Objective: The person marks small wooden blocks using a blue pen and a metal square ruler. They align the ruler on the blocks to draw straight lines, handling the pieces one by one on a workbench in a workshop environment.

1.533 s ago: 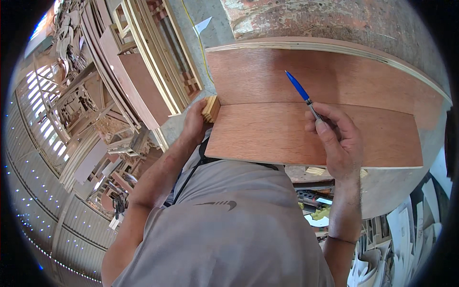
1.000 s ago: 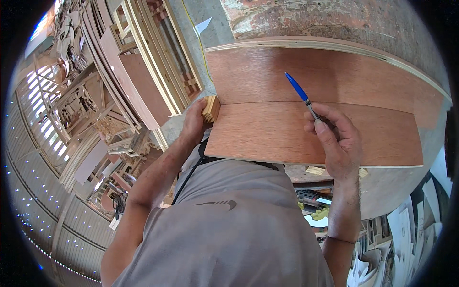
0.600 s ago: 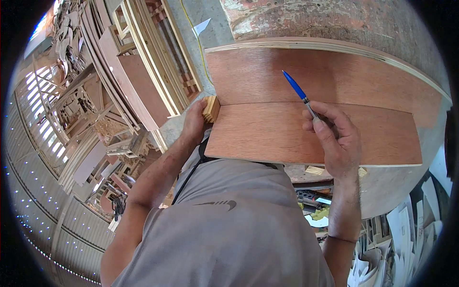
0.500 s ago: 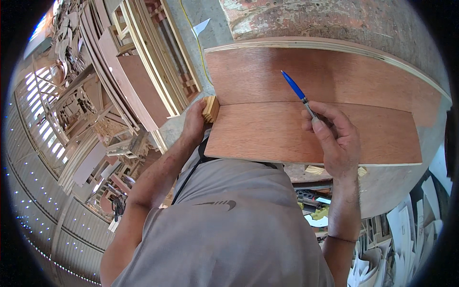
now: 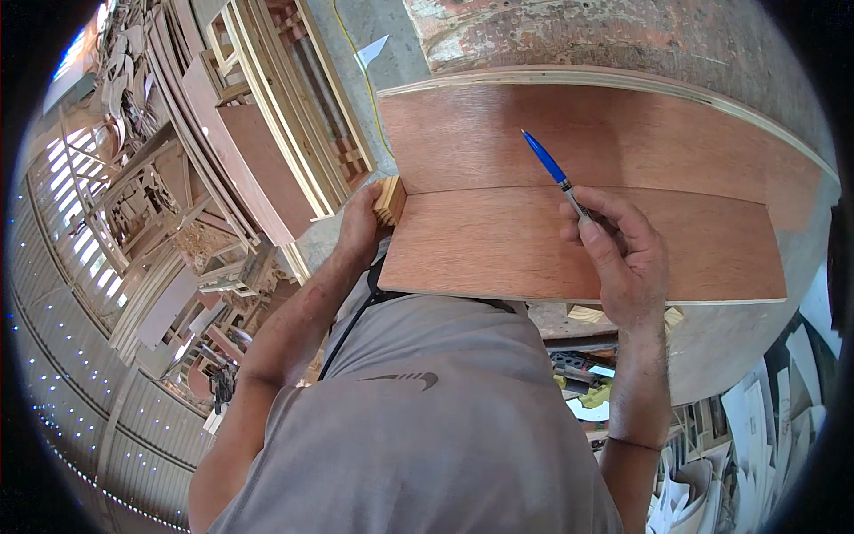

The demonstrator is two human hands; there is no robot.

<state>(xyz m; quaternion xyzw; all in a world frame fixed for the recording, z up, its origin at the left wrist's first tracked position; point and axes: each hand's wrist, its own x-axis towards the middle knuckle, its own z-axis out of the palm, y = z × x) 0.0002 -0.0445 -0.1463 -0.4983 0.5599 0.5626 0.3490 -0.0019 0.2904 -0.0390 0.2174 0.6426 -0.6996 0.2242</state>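
Observation:
My left hand (image 5: 359,224) is closed round a short block of light wood (image 5: 390,202), which sits against the left end of two reddish-brown plywood panels. The near panel (image 5: 489,254) lies toward my body, and the far panel (image 5: 485,138) meets it along a long straight seam. Over the near panel, my right hand (image 5: 637,271) pinches a blue and grey pen (image 5: 545,157) between thumb and fingers. The pen's blue end points up and to the left, above the far panel; whether any part of it touches the wood I cannot tell.
Beyond the panels is a worn, paint-stained work surface (image 5: 614,36). Long timber pieces (image 5: 285,98) and sheets stand at the left, near a yellow cord (image 5: 366,76) on the floor. Thin white offcuts (image 5: 756,436) pile up at the lower right. Two small wood pieces show under the near panel.

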